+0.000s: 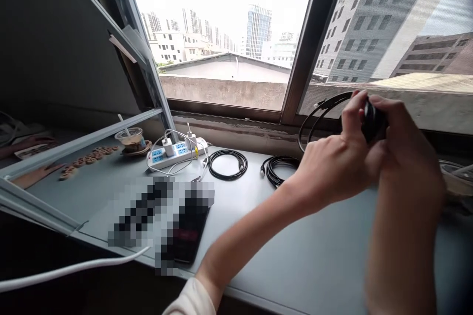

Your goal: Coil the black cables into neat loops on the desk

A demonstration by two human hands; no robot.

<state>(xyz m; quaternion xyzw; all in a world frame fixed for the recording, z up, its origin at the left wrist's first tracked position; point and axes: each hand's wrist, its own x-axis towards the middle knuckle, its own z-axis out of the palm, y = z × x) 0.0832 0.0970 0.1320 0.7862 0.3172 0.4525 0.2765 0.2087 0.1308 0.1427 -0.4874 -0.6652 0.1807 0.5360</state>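
Raised above the right part of the desk, my left hand (334, 162) is closed with its fingers around a black cable (320, 109). A loop of that cable hangs out to the left of the hand, against the window frame. My right hand (401, 138) presses close beside it, fingers curled on a dark bundle (374, 122) between both hands, seemingly part of the same cable. The palms hide most of the bundle. On the desk lie two more black cables, one a neat coil (211, 170), the other a thicker coil (269, 174) partly behind my left forearm.
A white power strip (173, 157) with plugged-in chargers stands near the window. Left of it are a plastic cup (130, 140) and small round brown pieces (88, 157). A dark phone (190, 231) lies near the front edge. A metal frame (88, 133) crosses the left side.
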